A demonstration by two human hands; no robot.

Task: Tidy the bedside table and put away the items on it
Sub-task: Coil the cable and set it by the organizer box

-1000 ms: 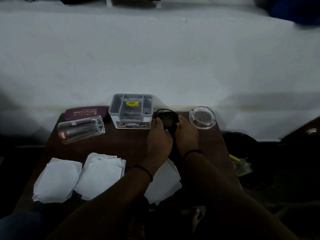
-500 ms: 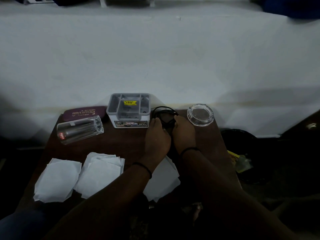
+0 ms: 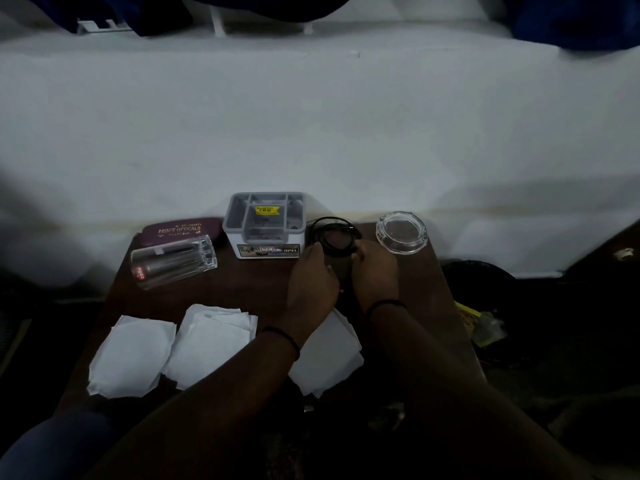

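1. Dim room, white bedsheet (image 3: pixel 311 133) filling the upper half of the frame, dark wooden bedside table (image 3: pixel 242 282) butted against it at lower centre.
2. Along the table's far edge, from left of frame to right: maroon spectacle case (image 3: pixel 180 229), clear tumbler (image 3: pixel 173 261) lying on its side just in front of it, grey compartment organiser (image 3: pixel 266 223), coiled black cable (image 3: pixel 332 235), glass ashtray (image 3: pixel 401 232).
3. Three white paper napkins (image 3: pixel 207 341) spread across the near half, the rightmost partly hidden under the forearms.
4. Left hand (image 3: pixel 311 282) and right hand (image 3: pixel 375 275) side by side at centre frame, each meeting the near edge of the coil; fingers curled forward onto the loops, apparently pinching them, though the dark and the backs of the hands hide whether the grip is fully closed.
5. Cable between organiser and ashtray, near both, loops roughly gathered into a ring.
6. Likely step in hand: bundling the cable for putting away, possibly into the organiser.
7. Risks from here: springy loops unwinding if one side is let go early; a trailing end sweeping the ashtray just beside the right hand toward the table's right edge; forearms dragging the napkins off the near edge on pulling back; a nudge to the table setting the tumbler rolling.
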